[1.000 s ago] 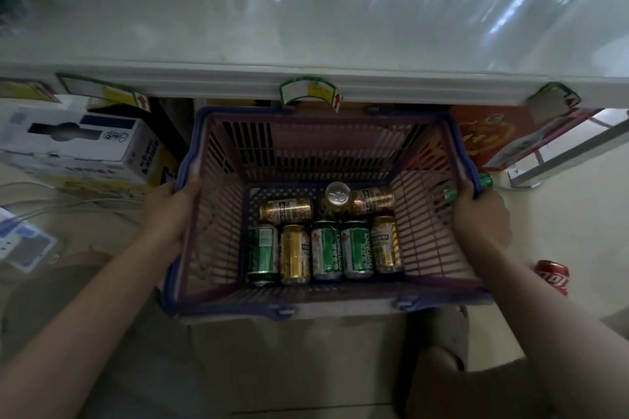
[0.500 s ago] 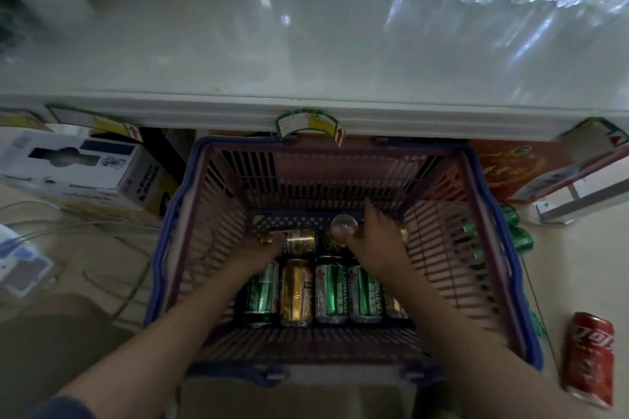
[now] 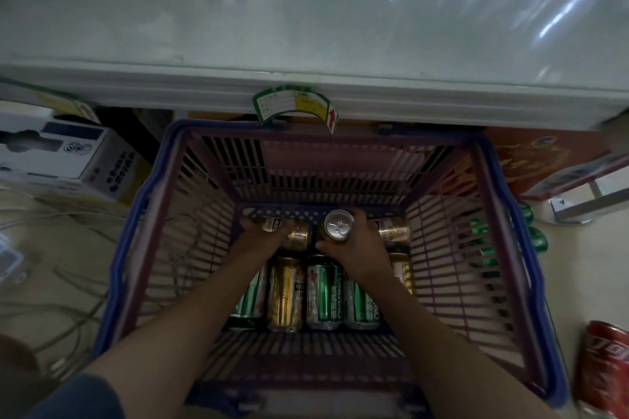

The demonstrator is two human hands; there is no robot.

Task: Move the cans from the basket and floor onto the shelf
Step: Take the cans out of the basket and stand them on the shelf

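A pink basket with a blue rim [image 3: 143, 214] sits on the floor below the white shelf [image 3: 306, 20]. Several gold and green cans lie in its bottom. My right hand [image 3: 357, 252] is wrapped around an upright gold can [image 3: 337, 226] at the far end, its silver top facing me. My left hand [image 3: 262, 238] is closed over a gold can lying on its side [image 3: 296, 235]. A green can [image 3: 323, 292] and a gold can [image 3: 285, 292] lie nearer to me. A red can [image 3: 604, 367] lies on the floor at the right.
Green cans [image 3: 537, 238] lie on the floor outside the basket's right wall. A white box [image 3: 64, 156] and loose cables [image 3: 68, 299] are to the left. A red carton [image 3: 544, 160] sits under the shelf at right. A price tag [image 3: 296, 105] hangs from the shelf edge.
Both hands left the basket's rim and reached inside. The right hand now grips the upright gold can; the left has closed over the lying gold can.
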